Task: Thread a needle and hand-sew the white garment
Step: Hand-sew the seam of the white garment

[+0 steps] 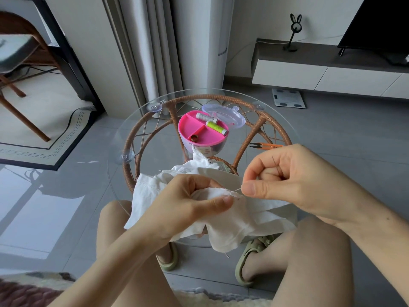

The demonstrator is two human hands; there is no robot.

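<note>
The left hand [188,203] pinches the white garment [149,192]; the right hand [290,180], its grip curled, holds the needle [277,166]

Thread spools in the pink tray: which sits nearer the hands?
The yellow-green spool; the grey spool lies behind it, closer to the tray's far edge.

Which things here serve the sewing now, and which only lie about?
In use: white garment, left hand gripping it, right hand, needle in its fingers.
Lying about: orange thread snips, pink sewing box, grey spool, yellow-green spool, clear lid, bathroom scale.
</note>
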